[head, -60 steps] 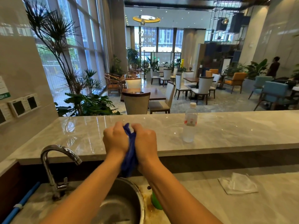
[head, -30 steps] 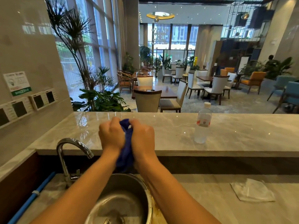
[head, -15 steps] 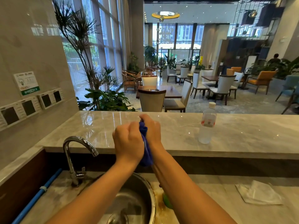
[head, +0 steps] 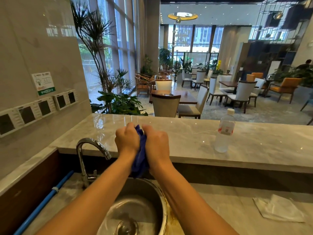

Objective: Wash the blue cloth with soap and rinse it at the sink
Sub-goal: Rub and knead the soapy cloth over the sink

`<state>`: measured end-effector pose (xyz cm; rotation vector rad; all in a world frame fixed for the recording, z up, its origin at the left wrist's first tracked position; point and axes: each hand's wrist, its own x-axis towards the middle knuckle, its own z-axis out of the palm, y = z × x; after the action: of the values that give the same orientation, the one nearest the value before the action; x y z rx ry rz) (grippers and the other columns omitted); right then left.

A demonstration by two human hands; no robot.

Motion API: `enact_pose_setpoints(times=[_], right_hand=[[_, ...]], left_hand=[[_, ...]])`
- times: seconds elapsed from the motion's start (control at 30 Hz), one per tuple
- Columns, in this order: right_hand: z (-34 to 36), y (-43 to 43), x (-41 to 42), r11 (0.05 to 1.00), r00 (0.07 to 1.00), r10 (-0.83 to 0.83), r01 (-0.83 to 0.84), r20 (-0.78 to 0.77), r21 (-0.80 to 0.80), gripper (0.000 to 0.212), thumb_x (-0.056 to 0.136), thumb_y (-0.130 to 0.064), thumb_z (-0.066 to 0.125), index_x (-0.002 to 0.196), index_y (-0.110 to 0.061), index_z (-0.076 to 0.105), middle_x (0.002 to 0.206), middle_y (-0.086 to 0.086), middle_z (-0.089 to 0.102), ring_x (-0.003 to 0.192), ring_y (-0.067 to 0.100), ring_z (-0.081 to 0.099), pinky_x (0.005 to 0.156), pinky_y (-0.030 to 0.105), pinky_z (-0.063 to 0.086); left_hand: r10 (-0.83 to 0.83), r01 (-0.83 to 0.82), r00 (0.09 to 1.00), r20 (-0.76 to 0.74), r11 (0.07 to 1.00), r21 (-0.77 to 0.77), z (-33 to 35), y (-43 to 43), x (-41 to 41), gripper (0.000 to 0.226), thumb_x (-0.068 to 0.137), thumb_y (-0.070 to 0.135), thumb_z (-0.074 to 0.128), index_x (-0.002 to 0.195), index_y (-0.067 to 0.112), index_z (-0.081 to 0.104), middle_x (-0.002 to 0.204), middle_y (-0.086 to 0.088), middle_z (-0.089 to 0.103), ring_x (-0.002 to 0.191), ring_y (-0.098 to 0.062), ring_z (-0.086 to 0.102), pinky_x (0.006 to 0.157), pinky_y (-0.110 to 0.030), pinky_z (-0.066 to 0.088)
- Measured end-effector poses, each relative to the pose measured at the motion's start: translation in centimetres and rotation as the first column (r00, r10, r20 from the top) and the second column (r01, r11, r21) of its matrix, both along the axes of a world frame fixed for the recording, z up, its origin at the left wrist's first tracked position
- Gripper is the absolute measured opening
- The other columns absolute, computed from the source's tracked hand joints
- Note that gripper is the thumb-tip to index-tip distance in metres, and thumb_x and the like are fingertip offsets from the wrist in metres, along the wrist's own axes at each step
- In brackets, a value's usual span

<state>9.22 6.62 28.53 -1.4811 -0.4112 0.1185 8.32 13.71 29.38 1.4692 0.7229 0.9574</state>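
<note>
The blue cloth (head: 141,155) is bunched between both fists, held above the round steel sink (head: 156,197). My left hand (head: 126,139) grips its left side and my right hand (head: 156,141) grips its right side, knuckles up and pressed close together. A tail of cloth hangs down between my wrists toward the basin. The chrome faucet (head: 88,150) curves over the sink at the left, with no water visibly running from it. The drain (head: 126,227) shows at the bottom of the basin.
A raised marble counter ledge (head: 194,143) runs behind the sink, with a clear plastic bottle (head: 224,131) on it at the right. A white crumpled cloth (head: 279,209) lies on the lower counter at right. A blue pipe (head: 44,202) runs along the left.
Both hands keep rubbing the cloth; half a second ago the left fist was in front of the right, now they sit side by side. The camera has shifted slightly to the left.
</note>
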Motion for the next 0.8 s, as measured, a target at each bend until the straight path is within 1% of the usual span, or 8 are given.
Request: enact_pose_setpoints(times=[0.1, 0.17, 0.27, 0.33, 0.47, 0.57, 0.67, 0.8], right_hand=[[0.2, 0.6, 1.8, 0.994, 0.993, -0.107, 0.105, -0.045, -0.041, 0.043, 0.098, -0.018, 0.048, 0.054, -0.015, 0.047, 0.060, 0.012, 0.051, 0.064, 0.028, 0.044, 0.072, 0.051, 0.040], [0.2, 0.8, 2.3, 0.992, 0.988, -0.126, 0.123, -0.089, -0.042, 0.043, 0.097, -0.020, 0.048, 0.055, -0.014, 0.047, 0.059, 0.009, 0.051, 0.065, 0.025, 0.045, 0.073, 0.049, 0.038], [-0.2, 0.7, -0.2, 0.999, 0.999, -0.045, 0.045, -0.005, -0.004, 0.044, 0.097, -0.020, 0.050, 0.053, -0.017, 0.052, 0.054, 0.006, 0.049, 0.059, 0.023, 0.044, 0.062, 0.040, 0.036], [-0.1, 0.8, -1.2, 1.000, 0.998, -0.017, 0.017, 0.062, 0.003, 0.046, 0.097, -0.019, 0.051, 0.051, -0.016, 0.051, 0.052, 0.009, 0.046, 0.055, 0.022, 0.040, 0.057, 0.039, 0.034], [0.8, 1.1, 2.1, 0.995, 0.995, -0.104, 0.104, -0.006, 0.000, 0.042, 0.097, -0.017, 0.047, 0.055, -0.015, 0.045, 0.056, 0.011, 0.045, 0.059, 0.025, 0.041, 0.067, 0.050, 0.039], [0.4, 0.7, 0.6, 0.996, 0.997, -0.074, 0.074, 0.015, 0.040, 0.043, 0.092, -0.026, 0.051, 0.050, -0.018, 0.050, 0.054, 0.009, 0.048, 0.058, 0.024, 0.042, 0.061, 0.046, 0.038], [0.0, 0.8, -0.2, 0.999, 0.994, -0.035, 0.032, 0.102, 0.034, 0.047, 0.096, -0.019, 0.050, 0.050, -0.017, 0.054, 0.052, 0.009, 0.047, 0.055, 0.022, 0.041, 0.057, 0.044, 0.035], [0.4, 0.6, 3.1, 0.990, 0.990, -0.130, 0.132, -0.047, 0.048, 0.044, 0.097, -0.022, 0.051, 0.054, -0.015, 0.050, 0.053, 0.004, 0.047, 0.057, 0.018, 0.042, 0.065, 0.040, 0.036]], left_hand=[[-0.037, 0.031, 0.999, 0.037, 0.990, 0.140, -1.2, -2.9, -1.3, 0.044, 0.094, 0.013, 0.043, 0.050, 0.013, 0.046, 0.049, -0.001, 0.044, 0.044, -0.009, 0.039, 0.043, -0.026, 0.027], [-0.090, 0.074, 0.994, 0.063, 0.974, 0.213, -1.5, -3.7, -2.0, 0.047, 0.094, 0.010, 0.044, 0.047, 0.015, 0.043, 0.045, 0.000, 0.041, 0.038, -0.005, 0.036, 0.040, -0.022, 0.026], [-0.003, 0.003, 0.999, 0.033, 1.000, 0.003, -0.9, -0.2, -0.6, 0.043, 0.092, 0.013, 0.046, 0.049, 0.014, 0.042, 0.050, -0.002, 0.041, 0.050, -0.015, 0.037, 0.049, -0.031, 0.029], [0.024, -0.020, 0.997, 0.067, 0.998, -0.066, -0.9, 0.4, -0.6, 0.043, 0.091, 0.014, 0.046, 0.049, 0.016, 0.040, 0.050, -0.002, 0.040, 0.054, -0.021, 0.036, 0.052, -0.033, 0.028], [-0.090, 0.062, 0.984, 0.152, 0.982, 0.181, -1.1, -3.2, -2.1, 0.050, 0.092, 0.007, 0.045, 0.043, 0.017, 0.040, 0.041, 0.003, 0.039, 0.038, -0.005, 0.034, 0.045, -0.028, 0.030], [-0.060, 0.050, 0.990, 0.125, 0.996, 0.080, -0.2, -1.0, -0.8, 0.047, 0.090, 0.010, 0.047, 0.044, 0.016, 0.040, 0.045, -0.001, 0.040, 0.047, -0.014, 0.035, 0.053, -0.034, 0.030], [-0.003, 0.002, 0.995, 0.098, 1.000, 0.003, 0.0, 0.1, -0.2, 0.043, 0.090, 0.014, 0.047, 0.047, 0.014, 0.042, 0.050, -0.005, 0.043, 0.052, -0.019, 0.037, 0.056, -0.035, 0.031], [-0.170, 0.122, 0.974, 0.148, 0.949, 0.291, -0.8, -3.8, -1.8, 0.050, 0.093, 0.007, 0.046, 0.043, 0.018, 0.041, 0.037, 0.008, 0.037, 0.037, -0.005, 0.032, 0.042, -0.025, 0.027]])
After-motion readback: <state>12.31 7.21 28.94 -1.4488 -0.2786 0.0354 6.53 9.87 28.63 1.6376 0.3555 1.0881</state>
